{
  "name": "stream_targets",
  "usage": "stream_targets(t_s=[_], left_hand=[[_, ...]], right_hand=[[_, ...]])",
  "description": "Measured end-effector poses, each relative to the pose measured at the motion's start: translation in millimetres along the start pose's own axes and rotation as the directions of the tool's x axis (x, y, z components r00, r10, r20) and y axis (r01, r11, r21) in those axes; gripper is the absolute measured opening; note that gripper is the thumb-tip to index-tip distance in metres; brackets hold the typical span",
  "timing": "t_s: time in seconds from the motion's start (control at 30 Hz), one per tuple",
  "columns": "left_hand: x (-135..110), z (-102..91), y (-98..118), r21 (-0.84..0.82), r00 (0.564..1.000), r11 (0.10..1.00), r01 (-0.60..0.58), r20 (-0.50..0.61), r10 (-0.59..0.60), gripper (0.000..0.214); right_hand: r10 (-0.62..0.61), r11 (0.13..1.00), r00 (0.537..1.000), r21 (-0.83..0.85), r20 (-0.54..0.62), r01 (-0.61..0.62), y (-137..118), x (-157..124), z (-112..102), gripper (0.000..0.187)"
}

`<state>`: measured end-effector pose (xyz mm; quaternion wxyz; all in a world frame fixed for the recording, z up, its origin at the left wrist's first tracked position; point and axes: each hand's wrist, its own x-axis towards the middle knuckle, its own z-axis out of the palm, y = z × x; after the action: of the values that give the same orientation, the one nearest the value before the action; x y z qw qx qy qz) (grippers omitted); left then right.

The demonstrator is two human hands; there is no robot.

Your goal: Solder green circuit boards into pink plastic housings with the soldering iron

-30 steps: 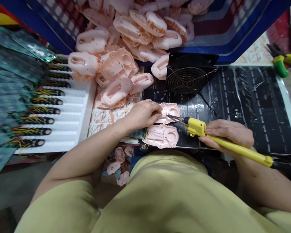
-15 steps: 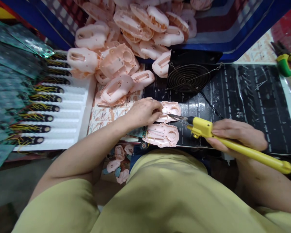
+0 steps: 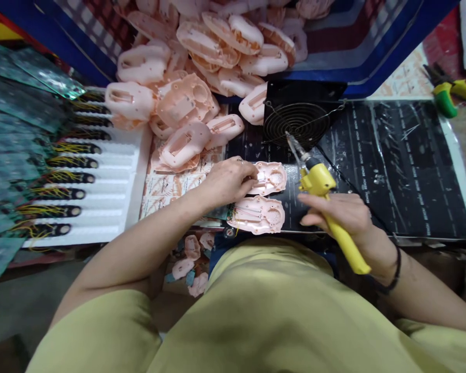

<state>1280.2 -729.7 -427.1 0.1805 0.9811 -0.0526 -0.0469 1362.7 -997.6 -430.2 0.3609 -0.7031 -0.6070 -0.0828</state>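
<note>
My left hand [image 3: 227,178] rests with curled fingers on the left edge of a pink plastic shell [image 3: 271,177] lying on the black mat [image 3: 396,171]. A second pink shell [image 3: 257,214] with wires inside lies just below it, near the mat's front edge. My right hand [image 3: 344,215] grips a yellow soldering iron [image 3: 326,199]. Its tip points up and away, toward the black fan [image 3: 297,124], clear of both shells.
A heap of pink shells [image 3: 202,67] fills the blue bin [image 3: 376,57] and spills toward the mat. A white foam tray [image 3: 108,186] with wired black parts and green circuit boards [image 3: 19,124] sits at the left. Yellow-green pliers [image 3: 450,93] lie at the far right.
My right hand has swung the soldering iron away from the upper shell, turning its tip up toward the fan. My left hand has stayed on the shell.
</note>
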Motion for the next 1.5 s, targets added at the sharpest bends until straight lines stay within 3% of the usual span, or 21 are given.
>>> stream_targets(t_s=[0.07, 0.17, 0.3, 0.4, 0.53, 0.67, 0.73, 0.9, 1.13, 1.4, 1.5], left_hand=[[-3.1, 0.8, 0.5, 0.010, 0.998, 0.999, -0.045, -0.038, 0.045, 0.017], [-6.2, 0.9, 0.3, -0.013, 0.990, 0.996, -0.085, -0.118, 0.083, 0.015], [-4.0, 0.4, 0.3, -0.062, 0.986, 0.998, 0.031, -0.159, -0.040, 0.014], [-0.7, 1.0, 1.9, -0.038, 0.988, 0.996, 0.082, -0.126, -0.086, 0.014], [1.5, 3.8, 3.4, -0.005, 0.992, 0.999, 0.049, -0.117, -0.049, 0.014], [4.6, 6.3, 5.3, 0.019, 0.988, 1.000, 0.008, -0.153, -0.005, 0.015], [7.4, 6.1, 7.2, 0.050, 0.994, 0.999, 0.000, -0.108, 0.006, 0.015], [14.3, 0.6, 12.7, 0.121, 1.000, 0.993, -0.011, -0.009, 0.012, 0.020], [19.2, -7.3, 17.5, 0.186, 0.999, 0.982, -0.021, 0.031, 0.015, 0.023], [25.1, -8.8, 17.5, 0.202, 0.998, 0.978, -0.054, 0.038, 0.047, 0.028], [26.8, -10.4, 18.3, 0.209, 0.997, 0.977, -0.050, 0.062, 0.038, 0.028]], right_hand=[[-0.061, 0.998, 0.997, -0.030, 0.038, 0.062, 0.3, 6.2, 7.1, 0.023], [-0.093, 0.995, 0.991, -0.031, 0.092, 0.096, 7.3, 10.7, 19.2, 0.018], [-0.062, 0.997, 0.989, -0.027, 0.132, 0.066, 14.4, 11.0, 31.7, 0.022], [-0.074, 0.997, 0.994, 0.035, 0.085, 0.071, 9.3, 9.8, 32.0, 0.020], [-0.091, 0.995, 0.993, 0.025, -0.078, 0.093, -1.0, 6.2, 12.1, 0.024], [-0.046, 0.994, 0.986, -0.107, -0.159, 0.029, -3.4, -6.1, -20.8, 0.064], [0.000, 0.981, 0.975, -0.188, -0.220, -0.042, -3.9, -15.4, -31.4, 0.073], [0.147, 0.966, 0.963, -0.175, -0.227, -0.189, -11.1, -32.7, -24.8, 0.062], [0.084, 0.995, 0.963, -0.023, -0.256, -0.093, -5.2, -34.2, -1.2, 0.035], [-0.036, 0.999, 0.991, -0.025, -0.129, 0.033, -2.0, -11.1, -11.4, 0.027], [-0.009, 1.000, 0.992, 0.003, -0.127, 0.009, -1.3, -15.0, -19.1, 0.028]])
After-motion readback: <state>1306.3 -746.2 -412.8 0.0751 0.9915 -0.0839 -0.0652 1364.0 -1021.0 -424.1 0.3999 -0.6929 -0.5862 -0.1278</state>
